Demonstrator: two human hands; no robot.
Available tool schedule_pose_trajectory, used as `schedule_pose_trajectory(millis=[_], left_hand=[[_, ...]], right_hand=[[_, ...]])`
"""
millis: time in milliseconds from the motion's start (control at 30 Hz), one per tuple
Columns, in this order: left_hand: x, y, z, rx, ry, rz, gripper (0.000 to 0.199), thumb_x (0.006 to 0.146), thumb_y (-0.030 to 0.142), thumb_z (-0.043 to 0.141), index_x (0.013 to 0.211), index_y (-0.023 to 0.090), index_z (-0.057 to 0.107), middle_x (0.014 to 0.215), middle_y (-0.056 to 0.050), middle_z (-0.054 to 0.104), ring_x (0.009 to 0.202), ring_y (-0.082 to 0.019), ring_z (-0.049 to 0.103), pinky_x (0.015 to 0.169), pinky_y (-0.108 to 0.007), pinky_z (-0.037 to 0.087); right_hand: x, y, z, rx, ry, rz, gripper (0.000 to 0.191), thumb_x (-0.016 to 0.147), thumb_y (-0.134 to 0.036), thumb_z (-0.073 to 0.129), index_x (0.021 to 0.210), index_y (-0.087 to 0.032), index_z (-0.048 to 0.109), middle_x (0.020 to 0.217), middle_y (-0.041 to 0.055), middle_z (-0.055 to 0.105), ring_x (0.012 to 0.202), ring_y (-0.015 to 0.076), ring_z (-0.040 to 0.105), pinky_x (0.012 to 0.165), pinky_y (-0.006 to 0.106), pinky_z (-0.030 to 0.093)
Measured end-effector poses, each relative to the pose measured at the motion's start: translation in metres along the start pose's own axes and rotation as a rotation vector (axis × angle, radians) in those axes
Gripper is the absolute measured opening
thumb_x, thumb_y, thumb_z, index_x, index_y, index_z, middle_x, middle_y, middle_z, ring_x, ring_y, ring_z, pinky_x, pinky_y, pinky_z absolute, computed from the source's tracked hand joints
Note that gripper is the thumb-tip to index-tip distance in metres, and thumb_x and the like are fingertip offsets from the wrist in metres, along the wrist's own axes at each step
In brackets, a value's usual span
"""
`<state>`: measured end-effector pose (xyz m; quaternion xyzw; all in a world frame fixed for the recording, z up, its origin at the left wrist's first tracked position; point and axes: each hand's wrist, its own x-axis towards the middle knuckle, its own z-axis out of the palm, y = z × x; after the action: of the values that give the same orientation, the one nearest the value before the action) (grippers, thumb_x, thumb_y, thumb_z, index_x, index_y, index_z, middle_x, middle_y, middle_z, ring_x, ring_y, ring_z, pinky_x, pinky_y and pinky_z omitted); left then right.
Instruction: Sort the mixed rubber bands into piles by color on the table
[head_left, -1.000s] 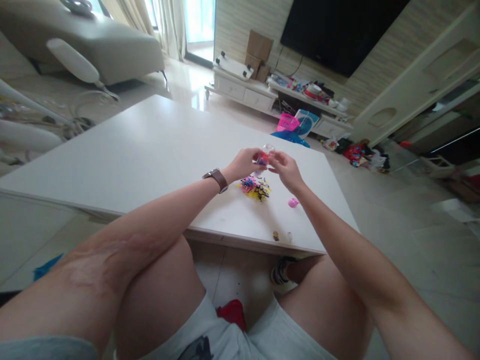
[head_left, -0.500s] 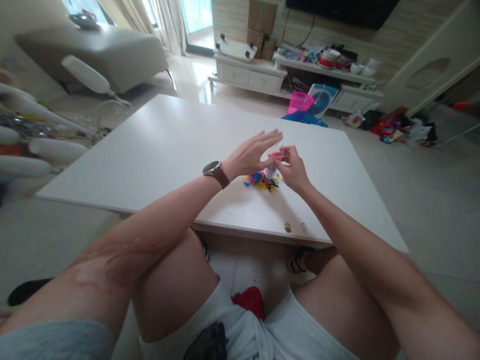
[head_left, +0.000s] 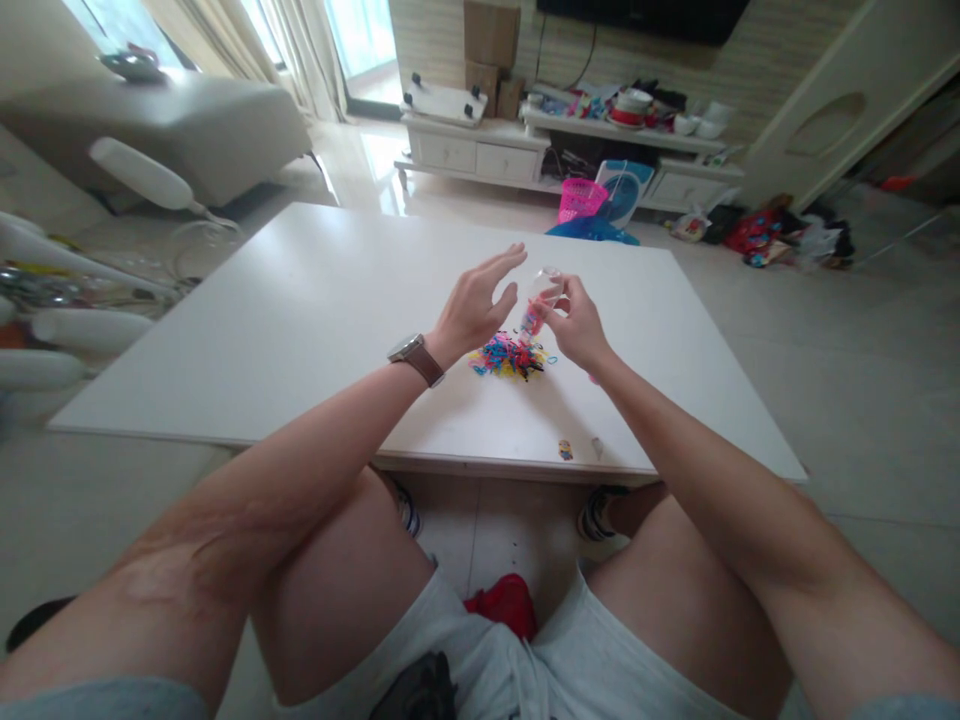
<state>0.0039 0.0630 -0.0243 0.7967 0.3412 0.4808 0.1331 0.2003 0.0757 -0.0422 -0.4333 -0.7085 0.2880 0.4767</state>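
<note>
My right hand grips a small clear plastic bottle, tipped with its mouth down. Reddish and other coloured bits show inside its lower part. Right under the mouth lies a pile of small colourful bands, blue, red, yellow, pink and black, on the white table. My left hand hovers to the left of the bottle, fingers stretched out and apart from it, holding nothing. A brown-strapped watch is on the left wrist.
Near the table's front edge lie a small yellow figure piece and a small clear piece. Beyond the table stand a pink basket and a low white cabinet. White chair-like parts are at the left.
My left hand has moved away from the bottle to the left. The bottle now shows clearly, tipped over the pile, and the pile looks larger. The view has shifted slightly.
</note>
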Motion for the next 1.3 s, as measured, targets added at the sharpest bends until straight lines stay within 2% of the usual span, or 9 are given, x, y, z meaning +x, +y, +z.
schedule_pose_trajectory(millis=[167, 333, 467, 567, 667, 833, 1033, 1167, 1300], left_hand=[[-0.008, -0.004, -0.006, 0.123, -0.034, -0.1, 0.045, 0.086, 0.013, 0.049, 0.128, 0.018, 0.064, 0.135, -0.009, 0.064, 0.127, -0.021, 0.057, 0.113, -0.041, 0.04], [-0.012, -0.011, -0.001, 0.173, -0.021, -0.248, 0.037, 0.08, 0.012, 0.053, 0.113, 0.018, 0.069, 0.119, -0.009, 0.072, 0.112, -0.021, 0.064, 0.104, -0.036, 0.046], [-0.014, -0.016, 0.006, 0.105, -0.035, -0.408, 0.028, 0.075, 0.012, 0.057, 0.098, 0.017, 0.072, 0.099, -0.008, 0.075, 0.094, -0.02, 0.068, 0.088, -0.033, 0.052], [-0.019, -0.015, 0.014, 0.035, -0.087, -0.568, 0.014, 0.072, 0.015, 0.061, 0.081, 0.015, 0.072, 0.081, -0.006, 0.072, 0.078, -0.019, 0.065, 0.077, -0.032, 0.051], [-0.024, -0.009, 0.025, -0.212, -0.136, -0.714, 0.012, 0.074, 0.023, 0.064, 0.078, 0.016, 0.072, 0.072, -0.003, 0.067, 0.068, -0.015, 0.061, 0.069, -0.029, 0.049], [-0.027, 0.004, 0.04, -0.818, -0.001, -0.902, 0.019, 0.078, 0.028, 0.068, 0.096, 0.021, 0.072, 0.092, -0.004, 0.066, 0.072, -0.01, 0.059, 0.066, -0.023, 0.049], [-0.031, 0.002, 0.046, -0.94, 0.108, -1.032, 0.016, 0.082, 0.027, 0.068, 0.097, 0.024, 0.064, 0.093, -0.004, 0.063, 0.08, -0.011, 0.06, 0.067, -0.02, 0.051], [-0.031, 0.005, 0.043, -0.996, 0.046, -0.928, 0.028, 0.085, 0.031, 0.066, 0.114, 0.03, 0.067, 0.112, -0.005, 0.067, 0.085, -0.014, 0.062, 0.069, -0.024, 0.054], [-0.028, 0.008, 0.04, -0.946, -0.121, -0.836, 0.028, 0.088, 0.035, 0.064, 0.114, 0.031, 0.07, 0.124, -0.003, 0.065, 0.088, -0.015, 0.062, 0.069, -0.025, 0.053]], right_hand=[[0.0, -0.007, -0.004, -0.035, 0.012, -0.022, 0.055, 0.077, -0.064, 0.071, 0.115, -0.028, 0.052, 0.104, 0.0054, 0.065, 0.095, 0.0252, 0.066, 0.087, 0.047, 0.058], [0.001, -0.002, -0.006, -0.032, 0.026, -0.015, 0.057, 0.074, -0.062, 0.075, 0.113, -0.028, 0.052, 0.106, 0.0049, 0.064, 0.096, 0.0243, 0.066, 0.088, 0.046, 0.058], [0.005, 0.005, -0.01, 0.013, 0.064, 0.028, 0.055, 0.072, -0.059, 0.077, 0.108, -0.029, 0.05, 0.107, 0.0042, 0.062, 0.099, 0.0238, 0.065, 0.087, 0.045, 0.059], [0.008, 0.011, -0.01, 0.14, 0.133, 0.102, 0.053, 0.072, -0.058, 0.077, 0.103, -0.029, 0.046, 0.108, 0.0022, 0.06, 0.096, 0.0213, 0.066, 0.081, 0.043, 0.061], [0.009, 0.015, -0.006, 0.317, 0.226, 0.229, 0.051, 0.073, -0.057, 0.075, 0.097, -0.029, 0.04, 0.109, 0.0001, 0.058, 0.093, 0.0182, 0.066, 0.075, 0.039, 0.063], [0.005, 0.019, 0.001, 0.516, 0.256, 0.411, 0.051, 0.074, -0.054, 0.075, 0.09, -0.028, 0.033, 0.101, -0.0014, 0.059, 0.09, 0.0173, 0.068, 0.076, 0.039, 0.065], [0.0, 0.019, 0.004, 0.518, 0.232, 0.421, 0.054, 0.073, -0.06, 0.073, 0.087, -0.028, 0.031, 0.094, -0.0012, 0.058, 0.09, 0.0194, 0.07, 0.076, 0.04, 0.066], [-0.003, 0.012, 0.009, 0.575, 0.214, 0.45, 0.054, 0.072, -0.062, 0.073, 0.085, -0.027, 0.033, 0.089, -0.0013, 0.058, 0.085, 0.0186, 0.071, 0.079, 0.04, 0.065], [-0.005, 0.006, 0.014, 0.62, 0.234, 0.484, 0.054, 0.07, -0.059, 0.076, 0.085, -0.026, 0.036, 0.089, -0.001, 0.059, 0.082, 0.018, 0.07, 0.08, 0.04, 0.065]])
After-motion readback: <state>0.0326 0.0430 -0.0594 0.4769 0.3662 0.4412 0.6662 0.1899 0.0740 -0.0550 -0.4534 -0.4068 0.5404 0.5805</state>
